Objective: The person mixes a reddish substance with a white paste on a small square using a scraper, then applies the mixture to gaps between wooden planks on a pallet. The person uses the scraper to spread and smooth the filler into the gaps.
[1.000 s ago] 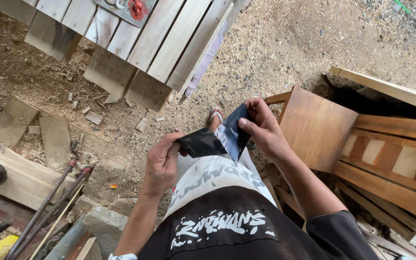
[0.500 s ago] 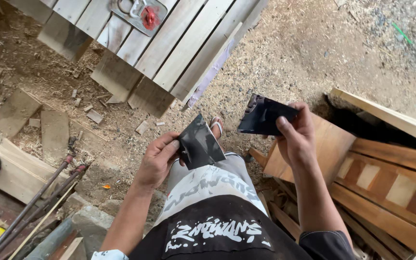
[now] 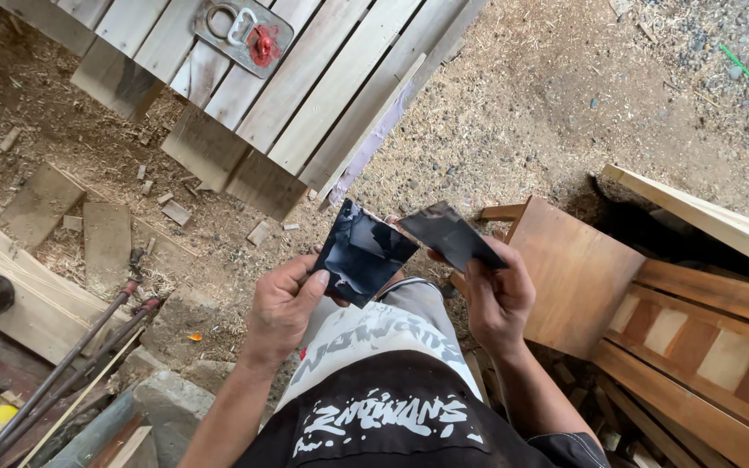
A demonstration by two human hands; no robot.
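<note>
My left hand [image 3: 283, 308] pinches a dark, glossy sheet [image 3: 361, 253], like sandpaper, by its lower left edge, held up above my knee. My right hand [image 3: 496, 295] grips a second dark sheet [image 3: 452, 236] by its right side, tilted flat and pointing left. The two sheets nearly meet at their upper corners. Both hang in front of my lap, over my grey and black printed shorts [image 3: 374, 381].
A slatted wooden panel [image 3: 305, 104] lies on the sawdust ground ahead, with a grey metal plate with a red mark [image 3: 244, 33] on it. A brown wooden stool or frame [image 3: 582, 277] and slats stand at right. Planks, offcuts and metal rods [image 3: 71, 373] lie at left.
The two dark sheets were together in both hands, then pulled apart to either side; now they are brought back close, corners almost touching. The view shifted slightly.
</note>
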